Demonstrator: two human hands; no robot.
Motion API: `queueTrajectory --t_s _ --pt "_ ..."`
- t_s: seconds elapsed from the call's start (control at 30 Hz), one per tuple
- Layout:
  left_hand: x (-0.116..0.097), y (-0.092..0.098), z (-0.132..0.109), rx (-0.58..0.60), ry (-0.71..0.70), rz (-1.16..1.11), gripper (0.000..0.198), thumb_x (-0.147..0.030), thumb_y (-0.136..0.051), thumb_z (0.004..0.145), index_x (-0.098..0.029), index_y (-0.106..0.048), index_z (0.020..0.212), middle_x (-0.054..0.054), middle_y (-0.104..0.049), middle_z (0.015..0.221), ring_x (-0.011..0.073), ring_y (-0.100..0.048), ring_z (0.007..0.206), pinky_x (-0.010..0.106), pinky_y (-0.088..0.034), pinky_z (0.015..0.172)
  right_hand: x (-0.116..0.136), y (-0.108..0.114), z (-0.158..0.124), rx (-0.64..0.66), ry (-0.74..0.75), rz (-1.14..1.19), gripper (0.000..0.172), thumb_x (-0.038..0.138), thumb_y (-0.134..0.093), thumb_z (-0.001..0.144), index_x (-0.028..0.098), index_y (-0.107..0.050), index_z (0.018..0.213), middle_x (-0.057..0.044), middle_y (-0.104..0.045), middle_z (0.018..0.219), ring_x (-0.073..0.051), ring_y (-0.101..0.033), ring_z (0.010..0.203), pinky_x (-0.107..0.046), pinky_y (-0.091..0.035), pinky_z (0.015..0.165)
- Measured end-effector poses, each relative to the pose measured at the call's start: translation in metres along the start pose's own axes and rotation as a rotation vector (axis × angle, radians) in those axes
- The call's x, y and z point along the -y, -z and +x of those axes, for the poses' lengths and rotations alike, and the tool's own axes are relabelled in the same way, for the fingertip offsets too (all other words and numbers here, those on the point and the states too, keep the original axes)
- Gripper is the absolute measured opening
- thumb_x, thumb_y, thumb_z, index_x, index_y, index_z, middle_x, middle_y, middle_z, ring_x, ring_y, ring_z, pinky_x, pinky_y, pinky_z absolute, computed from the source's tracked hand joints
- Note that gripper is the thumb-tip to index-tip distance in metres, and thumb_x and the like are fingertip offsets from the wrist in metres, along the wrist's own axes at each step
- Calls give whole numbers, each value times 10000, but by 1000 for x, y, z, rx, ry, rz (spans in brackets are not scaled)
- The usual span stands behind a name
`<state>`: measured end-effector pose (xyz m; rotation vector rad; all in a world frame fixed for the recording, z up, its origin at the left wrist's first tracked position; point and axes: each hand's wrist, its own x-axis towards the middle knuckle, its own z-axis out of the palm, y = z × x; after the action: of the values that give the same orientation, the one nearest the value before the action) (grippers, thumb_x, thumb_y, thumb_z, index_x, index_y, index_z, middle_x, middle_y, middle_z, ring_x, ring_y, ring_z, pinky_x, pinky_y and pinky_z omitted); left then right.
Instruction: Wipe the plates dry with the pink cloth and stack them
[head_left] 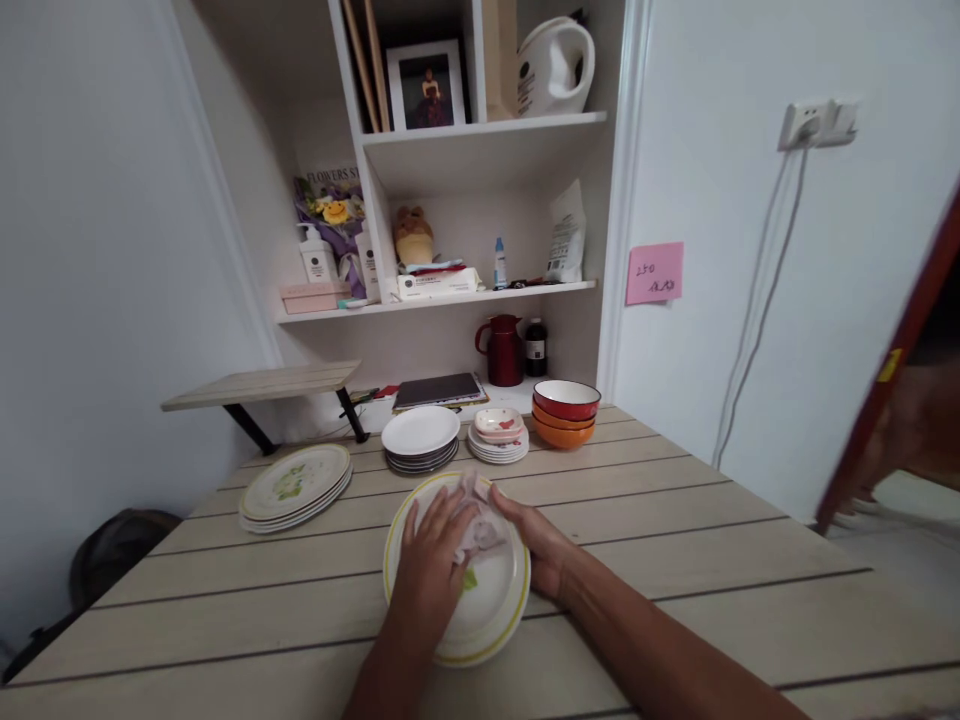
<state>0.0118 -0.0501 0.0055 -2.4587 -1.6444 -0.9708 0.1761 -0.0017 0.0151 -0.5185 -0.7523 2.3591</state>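
A round white plate (487, 610) with a yellow rim line and a green motif is in front of me, just above or on the table. My left hand (429, 560) lies over its left half, fingers stretched across the surface. A crumpled white tissue (484, 535) is at the index finger and thumb of that hand, pressed against the plate and partly covered by the fingers. My right hand (541, 540) grips the plate's right edge, thumb on top near the tissue. The other fingers of that hand are mostly hidden below the rim.
Matching plates (296, 485) are stacked at left. Behind stand white and dark plates (420, 435), small dishes (499, 440) and red and orange bowls (566, 412). A small raised shelf (262, 385) stands at the back left. A red jug (504, 350) is under the wall shelves.
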Motion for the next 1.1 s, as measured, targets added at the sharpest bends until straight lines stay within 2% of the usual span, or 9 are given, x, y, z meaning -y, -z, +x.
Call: queueTrajectory --t_s 0.17,0.33,0.4,0.63,0.73,0.8,0.93,1.0,1.1 --pt "15 0 -3 -239 184 170 449 -146 -484 842 -232 -541 1279 117 -548 1360 290 -398 1337 589 -149 1121 -1 -2 0 -38 -28 -6 594 507 -433 908 23 -540 1235 -197 -710 1046 -256 -681 973 -406 -404 1018" --pt "18 -6 -4 -285 182 139 469 -133 -456 838 -175 -520 1301 137 -502 1401 286 -368 1359 535 -237 1119 -3 -4 -1 -4 -20 -6 619 534 -413 909 42 -518 1271 -189 -702 1083 -255 -665 1019 -414 -390 1032" --pt "14 -7 -2 -243 136 90 517 -110 -437 831 -183 -485 1341 113 -467 1435 268 -320 1388 517 -240 1126 -5 -6 -2 16 -27 -19 640 563 -403 903 53 -522 1271 -181 -704 1082 -258 -661 1025 -422 -386 1035" --pt "-10 -1 1 58 -139 -127 551 -169 -502 841 -266 -451 1381 55 -422 1470 245 -263 1414 517 -165 1159 -7 2 5 -19 38 -11 612 578 -477 865 78 -577 1204 -148 -729 1011 -249 -687 942 -416 -419 999" --pt "-16 -1 -2 179 -229 -101 538 -168 -524 835 -291 -472 1356 35 -470 1438 225 -306 1396 534 -198 1150 1 9 8 -38 61 60 658 609 -454 858 49 -584 1178 -175 -719 1023 -262 -686 942 -423 -426 989" --pt "-15 -1 -4 191 -235 -31 530 -131 -512 830 -294 -492 1335 27 -501 1414 209 -343 1378 539 -219 1145 10 14 8 -44 119 123 671 601 -422 873 34 -569 1199 -191 -703 1067 -264 -674 978 -411 -419 1000" --pt "-7 -2 -4 46 -133 168 521 -78 -472 826 -261 -519 1312 50 -530 1386 221 -398 1346 556 -244 1134 25 20 3 -42 280 158 645 553 -437 885 49 -517 1281 -193 -671 1153 -269 -634 1071 -418 -388 1033" --pt "-2 -3 -4 -45 -57 258 520 -93 -453 844 -233 -488 1344 72 -500 1411 235 -387 1353 549 -261 1128 27 19 0 -28 267 146 650 544 -445 886 51 -497 1306 -200 -659 1176 -276 -617 1103 -435 -373 1043" --pt "4 -3 -4 -150 70 346 543 -97 -401 874 -204 -404 1406 96 -418 1467 251 -336 1381 539 -290 1112 21 12 -4 26 150 125 655 537 -456 885 45 -485 1316 -203 -649 1194 -276 -612 1115 -435 -369 1046"
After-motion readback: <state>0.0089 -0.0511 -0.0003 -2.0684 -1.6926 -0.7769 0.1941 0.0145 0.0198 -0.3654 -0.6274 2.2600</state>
